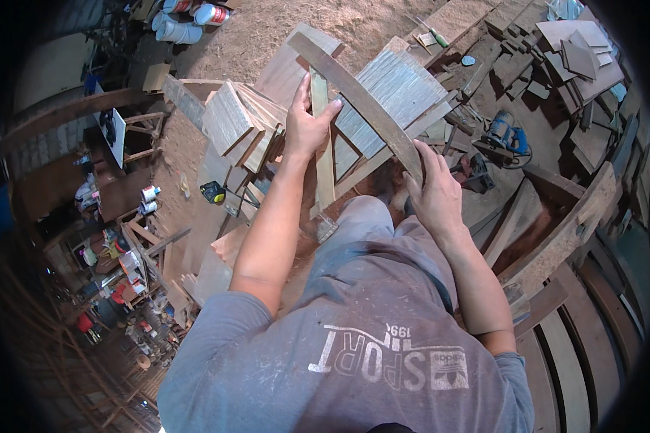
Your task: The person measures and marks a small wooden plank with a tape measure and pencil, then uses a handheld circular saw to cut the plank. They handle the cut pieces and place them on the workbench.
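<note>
Nearest is my grey shirt (267, 375); beyond, a brown bar (366, 102) slants over stacked boards (406, 86), my right hand (436, 191) pinching its near end, forearm angled inward. My left hand (310, 130), arm reaching forward, straddles a pale strip (326, 167); whether it grips, I can't quite tell.

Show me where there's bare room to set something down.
The brown ground between the white buckets and green-handled tool looks mostly bare. It's crowded beneath the held wood strip, with stacked boards, and around the blue power tool.
</note>
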Motion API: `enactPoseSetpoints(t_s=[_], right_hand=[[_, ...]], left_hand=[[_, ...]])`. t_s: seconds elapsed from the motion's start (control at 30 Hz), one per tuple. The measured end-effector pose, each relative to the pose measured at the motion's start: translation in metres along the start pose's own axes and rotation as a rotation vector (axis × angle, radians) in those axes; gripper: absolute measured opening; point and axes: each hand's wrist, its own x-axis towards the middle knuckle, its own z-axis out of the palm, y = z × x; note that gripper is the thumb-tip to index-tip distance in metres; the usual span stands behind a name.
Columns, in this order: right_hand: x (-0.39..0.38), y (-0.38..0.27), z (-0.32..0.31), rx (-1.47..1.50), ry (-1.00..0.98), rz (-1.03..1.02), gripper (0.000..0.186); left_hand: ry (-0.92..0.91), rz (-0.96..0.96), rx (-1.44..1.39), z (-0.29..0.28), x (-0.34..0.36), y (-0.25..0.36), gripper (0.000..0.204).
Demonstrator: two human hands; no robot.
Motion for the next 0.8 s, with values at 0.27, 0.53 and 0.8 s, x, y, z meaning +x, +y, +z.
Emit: enactPoseSetpoints(t_s=[0.27,0.53,0.8], right_hand=[[0.004,0.001,-0.003,-0.006,-0.033,0.023,0.066],[0.005,0.005,-0.002,0.01,-0.059,0.035,0.067],[0.005,-0.002,-0.008,0.029,-0.074,0.048,0.065]], left_hand=[[0.017,-0.025,-0.022,0.0,-0.001,-0.007,0.091],[0.029,-0.008,-0.006,-0.001,0.001,-0.01,0.086],[0.037,0.002,-0.048,0.0,-0.003,-0.006,0.088]])
